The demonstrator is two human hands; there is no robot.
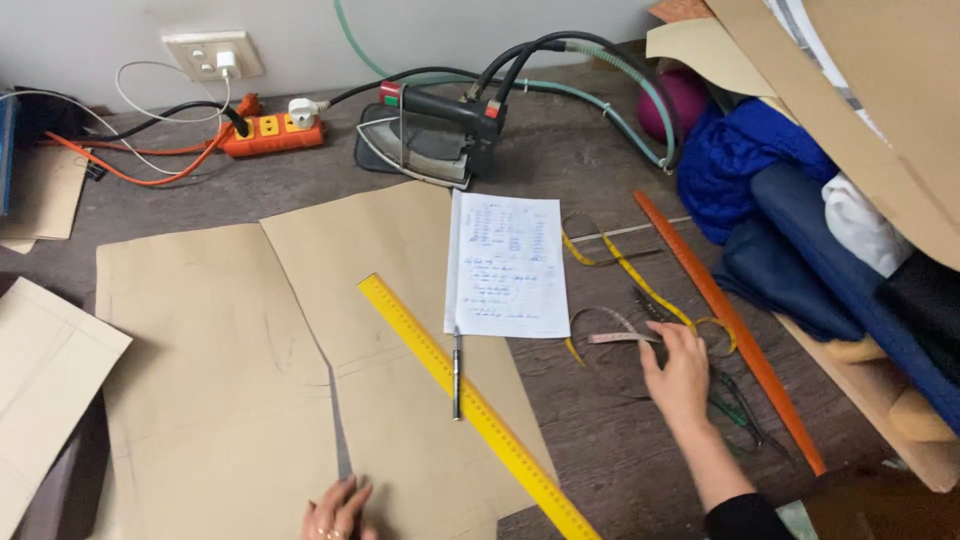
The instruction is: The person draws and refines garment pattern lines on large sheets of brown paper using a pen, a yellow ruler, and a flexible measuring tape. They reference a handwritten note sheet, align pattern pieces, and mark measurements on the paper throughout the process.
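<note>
At the frame's bottom, the left hand (pixel 337 508) pressed flat on the tan pattern paper (pixel 215 380), while right of centre the right hand (pixel 679 372), fingers spread and empty, reached the measuring tape (pixel 640 290), best lifted clear of the scissors (pixel 738 405).

No packages, labels, signs or screens show here, only a handwritten white notebook page (pixel 508 262) on the table.
</note>
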